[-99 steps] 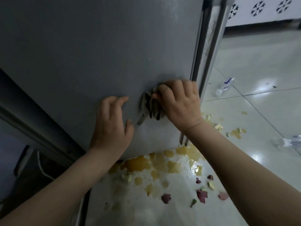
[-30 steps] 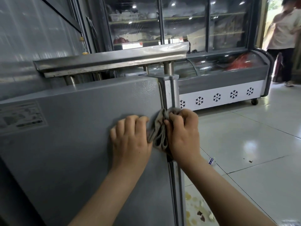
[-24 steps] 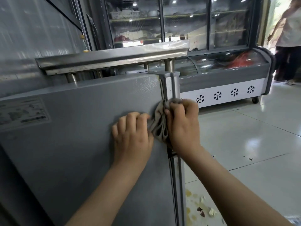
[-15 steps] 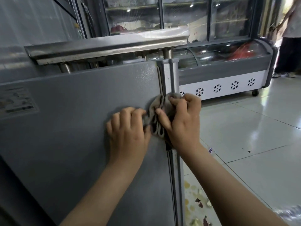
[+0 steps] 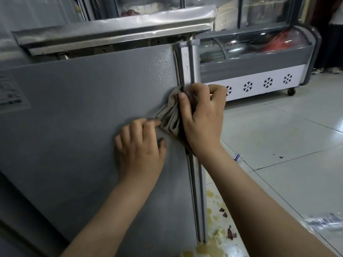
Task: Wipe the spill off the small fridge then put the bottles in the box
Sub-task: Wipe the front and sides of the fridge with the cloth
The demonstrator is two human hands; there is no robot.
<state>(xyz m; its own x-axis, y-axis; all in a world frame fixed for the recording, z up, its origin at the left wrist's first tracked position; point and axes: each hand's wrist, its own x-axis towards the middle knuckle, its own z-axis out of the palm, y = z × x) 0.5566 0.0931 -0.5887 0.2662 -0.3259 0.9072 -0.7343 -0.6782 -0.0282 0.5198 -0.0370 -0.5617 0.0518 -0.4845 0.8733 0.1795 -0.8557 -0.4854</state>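
Observation:
The small grey fridge [image 5: 83,117] fills the left of the view, its side panel facing me. My right hand [image 5: 201,119] grips a bunched grey-brown cloth [image 5: 169,117] and presses it against the fridge's right edge, near the door seal. My left hand [image 5: 139,145] lies flat on the panel just left of the cloth, fingertips touching its folds. A clear plastic bottle [image 5: 237,157] lies on the floor behind my right wrist. Another bottle [image 5: 324,224] shows blurred at the lower right.
Yellow liquid and food scraps [image 5: 220,236] are spread on the tiled floor at the fridge's foot. A steel shelf [image 5: 115,32] overhangs the fridge top. A display freezer [image 5: 259,71] on wheels stands behind. A person [image 5: 336,25] stands at the far right.
The view rose from the fridge's foot to its upper edge. My right hand now holds the cloth higher along the fridge edge, and my left hand has slid lower on the panel.

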